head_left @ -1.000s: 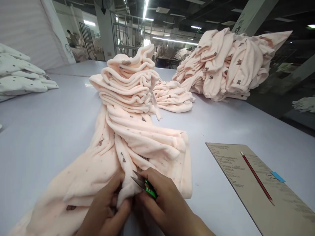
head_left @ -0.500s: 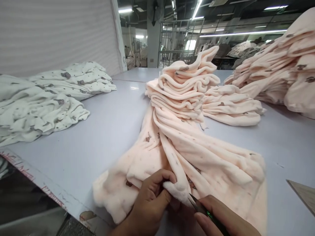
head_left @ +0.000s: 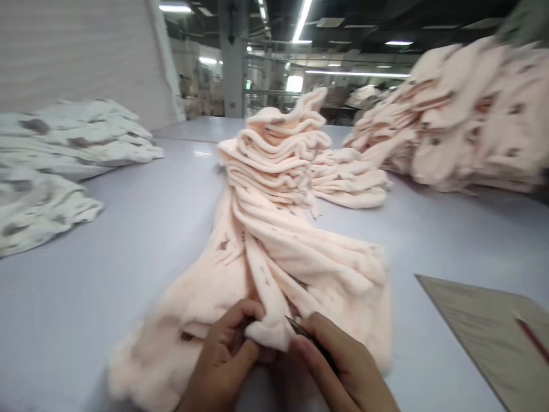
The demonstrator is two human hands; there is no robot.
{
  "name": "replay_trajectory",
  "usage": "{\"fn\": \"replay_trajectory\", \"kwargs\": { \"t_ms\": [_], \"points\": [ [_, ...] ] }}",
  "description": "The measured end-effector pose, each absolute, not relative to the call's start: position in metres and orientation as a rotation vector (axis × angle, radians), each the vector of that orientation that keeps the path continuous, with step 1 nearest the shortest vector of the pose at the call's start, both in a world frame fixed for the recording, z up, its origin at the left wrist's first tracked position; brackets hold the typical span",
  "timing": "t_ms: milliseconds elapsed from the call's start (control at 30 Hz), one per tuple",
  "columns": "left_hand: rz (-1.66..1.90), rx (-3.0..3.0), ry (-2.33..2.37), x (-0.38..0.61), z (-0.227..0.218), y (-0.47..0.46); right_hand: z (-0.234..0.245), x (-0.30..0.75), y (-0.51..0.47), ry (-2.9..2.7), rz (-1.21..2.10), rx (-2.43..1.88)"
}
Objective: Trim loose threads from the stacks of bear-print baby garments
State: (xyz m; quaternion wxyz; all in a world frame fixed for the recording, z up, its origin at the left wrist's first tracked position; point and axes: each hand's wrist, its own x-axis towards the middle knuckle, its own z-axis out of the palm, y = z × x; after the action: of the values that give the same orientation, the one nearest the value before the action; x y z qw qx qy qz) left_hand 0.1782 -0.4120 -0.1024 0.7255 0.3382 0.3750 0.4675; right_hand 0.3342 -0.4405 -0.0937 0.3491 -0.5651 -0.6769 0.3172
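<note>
A pale pink fleece garment (head_left: 338,269) with small dark prints lies bunched in front of me. My left hand (head_left: 225,355) is closed, pinching the garment's edge between thumb and curled fingers. In my right hand (head_left: 343,366) are dark thread snips (head_left: 321,346), mostly covered by the fingers. Their pointed end meets the pinched fleece, and the right fingertips are close beside it. Whether the blades are apart I cannot tell. Behind the garment, and running into it, rises a stack of folded pink fleece (head_left: 274,154).
White printed cloth (head_left: 77,143) is heaped on the left of the pale table (head_left: 163,229). More pink fleece pieces (head_left: 463,120) are piled at the right back. A flat grey-brown board (head_left: 484,326) with a red pencil-like stick (head_left: 532,337) lies at the right.
The view has swung right, so everything sits farther left and more of the board shows. My right hand has come nearer the left, bringing the snips in against the pinched edge.
</note>
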Motion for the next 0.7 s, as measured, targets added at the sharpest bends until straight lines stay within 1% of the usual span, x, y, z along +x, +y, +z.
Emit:
{"fn": "replay_trajectory", "kwargs": {
  "t_ms": [133, 333, 500, 700],
  "points": [
    [1.053, 0.800, 0.954, 0.172, -0.103, -0.410, -0.093, 0.326, -0.439, -1.708, 0.666, -1.443],
    [0.752, 0.829, 0.953, 0.172, -0.106, -0.390, -0.092, 0.334, -0.417, -1.638, 0.685, -1.530],
    [0.778, 0.682, 1.005, 0.175, -0.103, -0.384, -0.087, 0.331, -0.420, -1.653, 0.532, -1.547],
    [0.786, 0.700, 1.014, 0.170, -0.106, -0.386, -0.086, 0.318, -0.432, -1.881, 0.439, -1.426]
  ]
}}
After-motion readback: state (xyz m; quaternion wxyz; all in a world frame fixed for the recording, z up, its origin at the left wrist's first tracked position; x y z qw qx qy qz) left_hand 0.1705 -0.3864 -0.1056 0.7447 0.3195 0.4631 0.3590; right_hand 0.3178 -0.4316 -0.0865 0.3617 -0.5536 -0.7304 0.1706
